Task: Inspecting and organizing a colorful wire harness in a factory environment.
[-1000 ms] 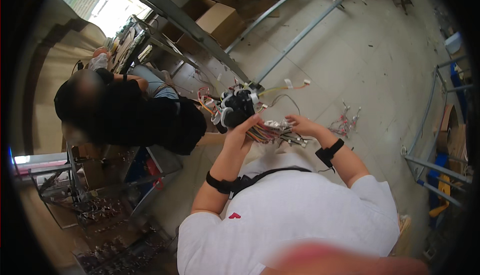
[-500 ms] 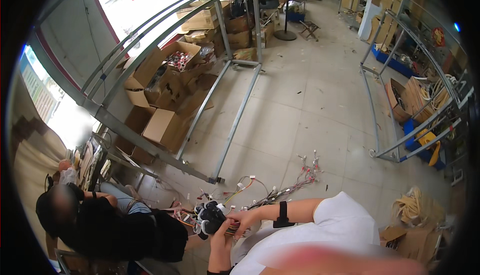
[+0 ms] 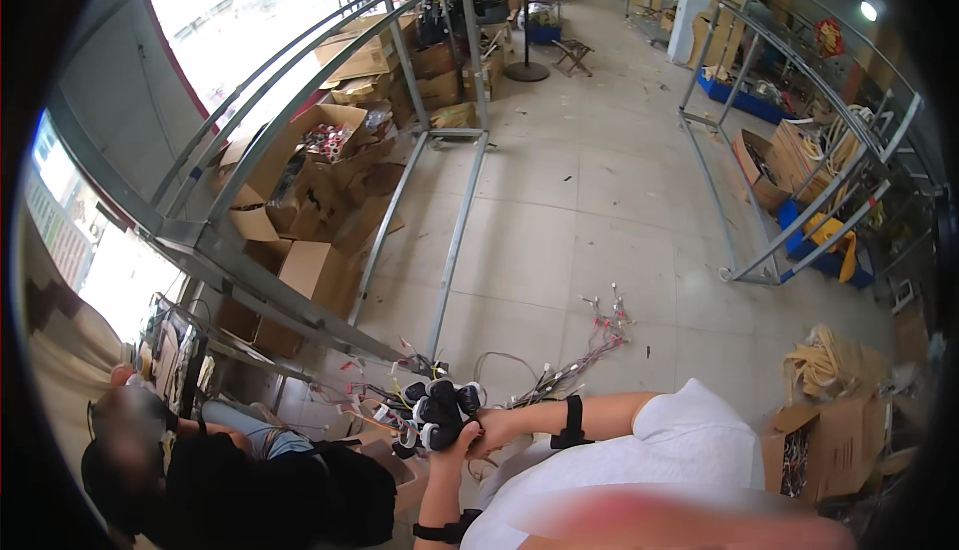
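Note:
At the bottom middle, a bundle of black and white rounded parts (image 3: 438,408) with coloured wires is held close in front of my body. My left hand (image 3: 455,444) is closed around its near side, thumb up. Next to it, my right hand (image 3: 489,432) is closed against the bundle's right side; its fingertips are partly hidden. Thin wires (image 3: 547,382) with small white connectors trail from beside the bundle across to the right, ending in a spread of red and white tips (image 3: 611,315). More loose wires (image 3: 375,390) lie left of the bundle.
A co-worker in black (image 3: 260,485) sits close on my left. A grey metal rack frame (image 3: 455,250) stands ahead left, with cardboard boxes (image 3: 315,275) behind it. Another rack (image 3: 754,275) is at the right. A tan cord heap (image 3: 824,360) and an open carton (image 3: 839,450) lie near right.
My hands and the bundle have risen slightly and shifted right, and the black parts are turned more upright. The whole view has swung a little, moving the racks leftward in the picture.

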`<move>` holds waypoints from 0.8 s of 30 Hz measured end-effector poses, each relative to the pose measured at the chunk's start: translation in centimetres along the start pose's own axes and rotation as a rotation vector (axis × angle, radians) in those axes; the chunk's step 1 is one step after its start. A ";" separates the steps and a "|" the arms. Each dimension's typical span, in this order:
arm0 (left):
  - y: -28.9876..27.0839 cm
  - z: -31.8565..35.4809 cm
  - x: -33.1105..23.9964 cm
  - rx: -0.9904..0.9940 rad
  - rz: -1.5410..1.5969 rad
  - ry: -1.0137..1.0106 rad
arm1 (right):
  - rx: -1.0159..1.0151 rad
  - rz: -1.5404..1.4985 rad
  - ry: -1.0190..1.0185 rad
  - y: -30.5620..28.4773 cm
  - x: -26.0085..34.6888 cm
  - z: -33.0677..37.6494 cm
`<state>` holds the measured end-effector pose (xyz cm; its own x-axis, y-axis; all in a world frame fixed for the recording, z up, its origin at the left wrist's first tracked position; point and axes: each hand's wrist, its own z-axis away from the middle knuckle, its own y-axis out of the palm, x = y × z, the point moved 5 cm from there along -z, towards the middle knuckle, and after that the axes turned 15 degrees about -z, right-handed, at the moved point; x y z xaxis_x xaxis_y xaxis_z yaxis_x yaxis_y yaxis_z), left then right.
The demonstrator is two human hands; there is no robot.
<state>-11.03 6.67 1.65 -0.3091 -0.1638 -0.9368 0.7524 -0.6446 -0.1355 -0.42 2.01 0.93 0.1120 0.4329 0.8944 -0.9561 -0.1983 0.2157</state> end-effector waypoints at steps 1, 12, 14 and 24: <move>0.3 -0.1 -0.3 -0.011 0.057 -0.009 | -0.024 0.081 0.068 -0.2 -0.7 -0.1; 2.8 0.0 -0.3 0.217 -0.185 -0.074 | 0.159 -0.451 -0.015 0.2 -2.8 2.6; 2.8 -0.4 1.2 0.241 -0.120 -0.086 | 0.190 -0.513 -0.029 0.3 -3.1 2.5; -5.7 0.7 13.7 0.482 -0.118 -0.441 | -0.003 -0.404 0.131 -0.6 -5.7 3.0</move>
<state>-20.00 7.57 -10.20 -0.6596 -0.2956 -0.6911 0.3858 -0.9222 0.0262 0.35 -3.00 -3.11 0.4428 0.5838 0.6806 -0.8430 0.0125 0.5377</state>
